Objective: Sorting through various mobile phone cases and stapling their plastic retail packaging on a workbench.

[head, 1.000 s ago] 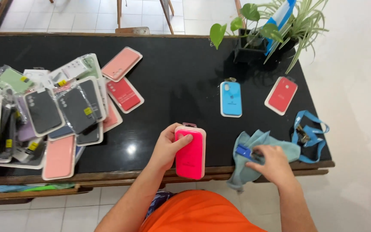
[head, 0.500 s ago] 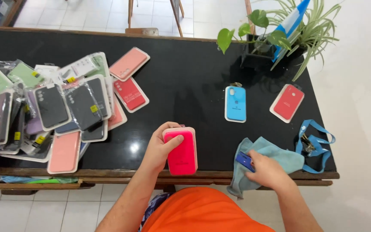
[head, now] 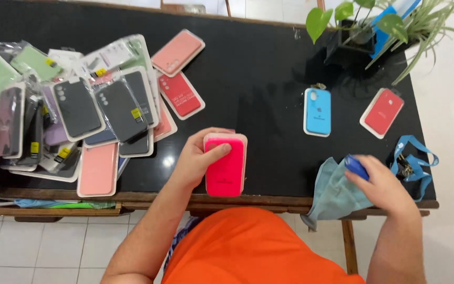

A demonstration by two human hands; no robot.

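Mid-clean step: left hand (head: 198, 158) fingers clamped on hot-pink rectangular silicone phone case (head: 225, 164) at black table (head: 258, 73) front edge, right hand (head: 382, 184) closed on small blue bottle (head: 357, 166) over grey-blue cloth (head: 334, 192), probably next needing wiping of case.

Left hand (head: 198, 158) holds a pink phone case (head: 225, 165); right hand (head: 383, 184) clutches a blue-grey cloth (head: 334, 192).

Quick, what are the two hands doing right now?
Left hand: closed on the bright pink phone case, at the black table's front edge.
Right hand: closed on a small blue thing, resting on the grey-blue cloth.
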